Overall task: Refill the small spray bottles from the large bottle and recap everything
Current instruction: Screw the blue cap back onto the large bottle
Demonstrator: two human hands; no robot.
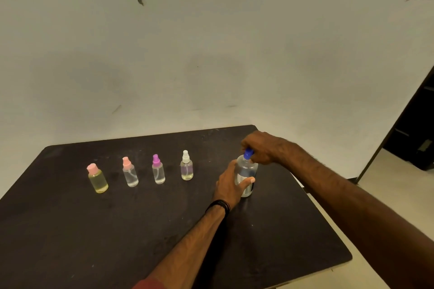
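The large bottle (245,175) stands upright on the dark tabletop (141,230), out at about two o'clock from where the person stands. The left hand (231,183) is wrapped around its body, thumb across the label, holding it steady. The right hand (260,148) comes in from above, its fingers pinched shut on the blue cap (247,154).

Running off toward ten o'clock is a row of four small bottles, all upright and capped: one with a white sprayer (187,166) nearest the large bottle, then a purple sprayer (158,170), a pink sprayer (129,173), and a yellowish one with a flat pink cap (97,178).

This looks like cap work on the large bottle; whether it is coming off or going on, I cannot tell. If opening, the next move needs the cap set aside and a sprayer unscrewed, then a careful pour into a narrow neck.
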